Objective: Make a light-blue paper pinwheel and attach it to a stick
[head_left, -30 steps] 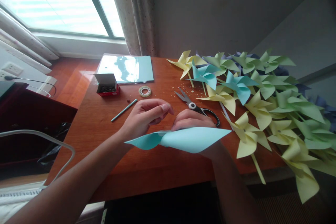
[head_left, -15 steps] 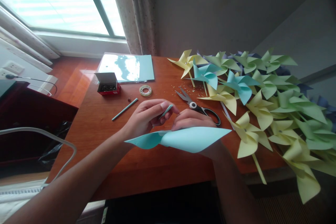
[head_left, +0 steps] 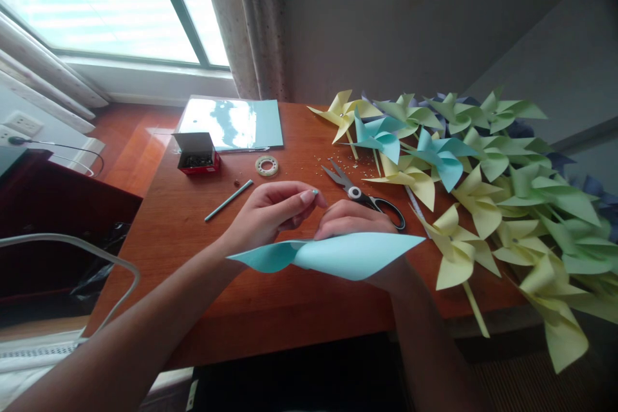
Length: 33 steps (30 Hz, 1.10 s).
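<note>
My left hand point(head_left: 282, 208) is closed in a pinch, with just the tip of a small light-blue paper roll point(head_left: 315, 192) showing between thumb and forefinger. Close beside it, my right hand point(head_left: 355, 217) is closed behind a light-blue paper pinwheel point(head_left: 360, 254) and grips it. The pinwheel hangs edge-on toward me, its vanes hiding the palm and lower fingers of that hand. Scissors point(head_left: 355, 193) with black handles lie half open just beyond my right hand. On the table left of my left hand rests a thin light-blue paper stick point(head_left: 228, 200).
A roll of clear tape point(head_left: 266, 166) and an open red box point(head_left: 200, 169) of small dark pieces sit on the wooden table point(head_left: 168, 238). Light-blue sheets point(head_left: 268, 122) lie behind them. Many finished pinwheels point(head_left: 483, 203) crowd the right side. Tiny scraps are scattered near the scissors.
The small paper roll in my left hand has turned, so only its end shows now, and my left fingers have closed further over it. The pinwheel and right hand have barely moved.
</note>
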Available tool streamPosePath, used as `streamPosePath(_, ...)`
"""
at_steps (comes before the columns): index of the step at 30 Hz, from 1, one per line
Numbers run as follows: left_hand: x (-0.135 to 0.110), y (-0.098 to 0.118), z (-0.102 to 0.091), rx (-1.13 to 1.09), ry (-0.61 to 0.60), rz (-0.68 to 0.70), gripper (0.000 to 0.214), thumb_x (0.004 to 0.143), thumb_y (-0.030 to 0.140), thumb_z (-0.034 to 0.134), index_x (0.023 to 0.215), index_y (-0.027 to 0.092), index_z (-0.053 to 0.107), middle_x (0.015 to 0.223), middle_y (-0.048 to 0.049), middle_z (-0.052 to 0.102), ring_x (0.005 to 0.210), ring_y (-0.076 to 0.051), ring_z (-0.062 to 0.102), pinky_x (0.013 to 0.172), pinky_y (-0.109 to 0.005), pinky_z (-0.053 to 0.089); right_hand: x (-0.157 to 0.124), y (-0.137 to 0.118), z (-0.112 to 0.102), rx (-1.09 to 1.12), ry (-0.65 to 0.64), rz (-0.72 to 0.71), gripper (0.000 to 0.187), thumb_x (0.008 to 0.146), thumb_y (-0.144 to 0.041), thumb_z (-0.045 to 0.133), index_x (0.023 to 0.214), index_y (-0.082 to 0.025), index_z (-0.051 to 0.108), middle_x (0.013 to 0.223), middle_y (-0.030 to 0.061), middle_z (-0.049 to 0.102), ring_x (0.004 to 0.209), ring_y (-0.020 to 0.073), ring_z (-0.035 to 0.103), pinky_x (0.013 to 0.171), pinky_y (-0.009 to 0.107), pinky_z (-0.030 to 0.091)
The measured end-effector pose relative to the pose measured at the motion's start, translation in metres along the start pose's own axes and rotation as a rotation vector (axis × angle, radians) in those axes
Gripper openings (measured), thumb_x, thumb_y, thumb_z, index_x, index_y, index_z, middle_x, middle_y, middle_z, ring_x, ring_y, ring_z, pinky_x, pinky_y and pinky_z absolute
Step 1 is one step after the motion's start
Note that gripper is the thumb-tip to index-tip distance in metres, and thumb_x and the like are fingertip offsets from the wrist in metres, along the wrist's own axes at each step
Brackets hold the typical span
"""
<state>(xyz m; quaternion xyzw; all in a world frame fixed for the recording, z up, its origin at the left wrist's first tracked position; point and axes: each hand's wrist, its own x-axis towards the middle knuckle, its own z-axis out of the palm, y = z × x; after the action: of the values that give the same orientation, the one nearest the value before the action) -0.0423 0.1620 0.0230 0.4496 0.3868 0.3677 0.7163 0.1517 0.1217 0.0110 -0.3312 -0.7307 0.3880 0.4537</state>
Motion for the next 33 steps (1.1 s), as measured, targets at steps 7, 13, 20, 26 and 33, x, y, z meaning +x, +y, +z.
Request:
streamPosePath(7, 0.0008, 0.0013, -0.0014, 0.056, -0.049, 0.041, 0.031, 0.081, 0.043, 0.077, 0.074, 0.013, 0.075, 0.059, 0.0, 0.049, 0.056, -0.009, 0.039, 0.048, -0.02, 0.027, 0.0002, -0.0025, -0.0005, -0.018, -0.003, 0.002, 0.012, 0.089, -0.019, 0.071, 0.093, -0.03, 0.074, 0.09, 0.0013, 0.07, 0.081, 0.0207, 0.071, 0.074, 0.034, 0.057)
streamPosePath(13, 0.0015, 0.0012, -0.001, 0.081, -0.062, 0.036, 0.033, 0.078, 0.044, 0.078, 0.074, 0.012, 0.075, 0.06, -0.0007, 0.051, 0.057, -0.009, 0.041, 0.048, -0.021, 0.028, -0.0003, -0.001, -0.0006, -0.028, -0.003, 0.01, 0.013, 0.089, -0.02, 0.07, 0.093, -0.032, 0.074, 0.09, 0.0012, 0.07, 0.079, 0.0212, 0.071, 0.072, 0.035, 0.058)
streamPosePath(20, 0.0022, -0.0039, -0.0041, 0.055, -0.047, 0.013, 0.025, 0.077, 0.039, 0.079, 0.078, 0.014, 0.078, 0.065, -0.0021, 0.055, 0.058, -0.01, 0.042, 0.048, -0.021, 0.029, -0.0006, 0.0004, -0.0001, -0.038, -0.015, 0.01, 0.011, 0.09, -0.021, 0.07, 0.093, -0.031, 0.074, 0.091, 0.0017, 0.071, 0.082, 0.0212, 0.071, 0.075, 0.036, 0.059)
streamPosePath(26, 0.0044, -0.0074, -0.0085, 0.062, -0.031, 0.019, 0.016, 0.077, 0.029, 0.074, 0.07, 0.015, 0.076, 0.065, -0.0028, 0.054, 0.058, -0.01, 0.041, 0.048, -0.023, 0.026, -0.0009, -0.0001, -0.0004, -0.042, -0.024, 0.031, 0.014, 0.09, -0.02, 0.068, 0.093, -0.032, 0.074, 0.093, 0.0013, 0.071, 0.082, 0.0209, 0.071, 0.075, 0.035, 0.06)
streamPosePath(33, 0.0033, -0.0077, -0.0054, 0.045, -0.017, 0.038, 0.023, 0.083, 0.035, 0.072, 0.078, 0.014, 0.078, 0.068, -0.002, 0.054, 0.062, -0.011, 0.043, 0.052, -0.023, 0.03, -0.0007, 0.0003, 0.0006, -0.029, -0.018, 0.035, 0.012, 0.089, -0.023, 0.069, 0.092, -0.033, 0.075, 0.092, 0.0017, 0.072, 0.082, 0.0215, 0.072, 0.076, 0.034, 0.06)
